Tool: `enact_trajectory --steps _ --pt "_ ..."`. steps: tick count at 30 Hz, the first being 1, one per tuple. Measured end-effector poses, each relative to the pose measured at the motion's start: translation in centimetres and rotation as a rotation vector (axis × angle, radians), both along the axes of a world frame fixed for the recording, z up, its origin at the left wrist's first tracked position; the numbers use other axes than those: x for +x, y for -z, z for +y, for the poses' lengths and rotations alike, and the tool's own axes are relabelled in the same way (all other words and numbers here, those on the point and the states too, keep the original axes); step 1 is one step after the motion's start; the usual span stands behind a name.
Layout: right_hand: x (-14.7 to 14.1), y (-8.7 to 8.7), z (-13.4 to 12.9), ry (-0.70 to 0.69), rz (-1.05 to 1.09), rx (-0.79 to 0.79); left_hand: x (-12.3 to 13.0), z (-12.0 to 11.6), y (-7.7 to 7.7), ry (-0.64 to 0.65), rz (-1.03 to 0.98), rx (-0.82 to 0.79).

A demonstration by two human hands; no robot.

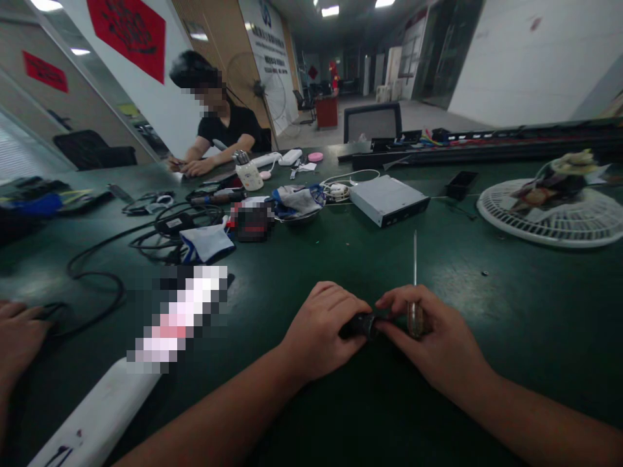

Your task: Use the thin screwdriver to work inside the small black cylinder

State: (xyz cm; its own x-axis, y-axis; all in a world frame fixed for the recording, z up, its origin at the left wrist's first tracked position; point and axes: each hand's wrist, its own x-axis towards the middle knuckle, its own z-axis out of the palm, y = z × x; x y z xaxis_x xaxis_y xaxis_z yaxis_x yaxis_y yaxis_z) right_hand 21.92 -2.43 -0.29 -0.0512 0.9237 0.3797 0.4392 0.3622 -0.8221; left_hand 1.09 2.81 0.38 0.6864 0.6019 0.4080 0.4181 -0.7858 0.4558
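Left hand: the left hand [324, 334] is curled around a short black cylindrical part [365, 325], gripping it with the palm down; one end juts out past the thumb side.
Right hand: the right hand [438, 334] grips a slim screwdriver with an amber, see-through handle [415, 318] and a bare metal shaft, its thumb and forefinger reaching leftward to the jutting end of the black part.
Black part: in front of the wearer, between the two hands, its long axis running roughly left to right; the left hand covers most of it, and the right fingertips are at its exposed end. Whether they pinch something small there, I cannot tell.
Screwdriver: its shaft points away from the wearer, roughly square to the black part's axis, so the tip is turned away from the exposed end and well apart from it. The right hand is nearer that end.
Green counter: beyond the hands on the dark green counter [277, 272] sit a flat silver-grey metal box [389, 198] and, to the right, a round white plastic fan grille [511, 211].
Left edge: another person's hand [19, 337] rests by a black cable [123, 292].
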Motion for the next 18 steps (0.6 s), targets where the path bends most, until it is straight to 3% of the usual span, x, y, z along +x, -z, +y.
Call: enact_trajectory --steps 6,9,13,18 --pt "-0.2 -0.5 -0.1 -0.001 -0.045 -0.105 -0.1 0.0 0.1 0.081 0.011 0.053" --pt "-0.3 -0.8 -0.1 -0.028 -0.023 -0.121 0.0 0.0 0.0 0.057 -0.019 0.041" --pt "-0.1 -0.5 -0.6 -0.063 0.119 -0.099 0.1 0.0 -0.1 -0.069 -0.091 0.002" --pt "0.7 -0.2 -1.4 -0.14 0.232 0.095 -0.1 0.2 0.1 -0.332 -0.136 -0.026"
